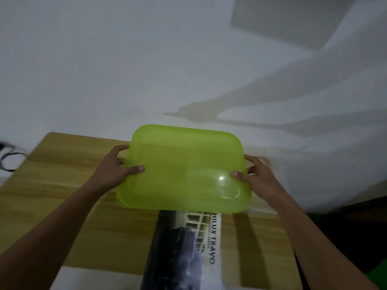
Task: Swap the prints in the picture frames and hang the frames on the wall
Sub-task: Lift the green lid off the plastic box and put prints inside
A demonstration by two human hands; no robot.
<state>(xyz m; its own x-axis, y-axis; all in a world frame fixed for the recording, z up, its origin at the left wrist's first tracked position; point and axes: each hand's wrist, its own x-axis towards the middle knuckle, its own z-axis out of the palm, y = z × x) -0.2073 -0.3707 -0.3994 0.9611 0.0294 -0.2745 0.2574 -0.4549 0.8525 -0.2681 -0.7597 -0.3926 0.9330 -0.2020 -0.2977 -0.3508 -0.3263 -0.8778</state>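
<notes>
**Head view, left to right.** At the far left edge of the frame, a black cable point(6, 159) is lying beside the wooden desk point(52, 185). Left of centre, the left hand point(116, 170) is gripping the left rim of a translucent green plastic tray point(182, 170). Its thumb is lying across the top face and its fingers are curling round the edge. The tray is filling the centre of the frame and appears to be held just above the desk, though contact with the surface cannot be confirmed. Below it, at lower centre, the print point(188, 243) is lying flat on the desk. It is showing a dark vehicle and the lettering "HILUX TRAVO", and its far end is passing under the near edge of the tray. Right of centre, the right hand point(253, 174) is gripping the opposite rim in the same way, thumb on top. The white wall point(146, 59) is filling the upper frame. No picture frame is showing in this view.

**Hazards (judgement).** The smooth plastic is giving the thumbs little purchase. A slip on either side would be tipping the tray onto the print and creasing or scuffing it. Dragging the tray low over the desk could be catching the covered end of the print and pulling it askew.
</notes>
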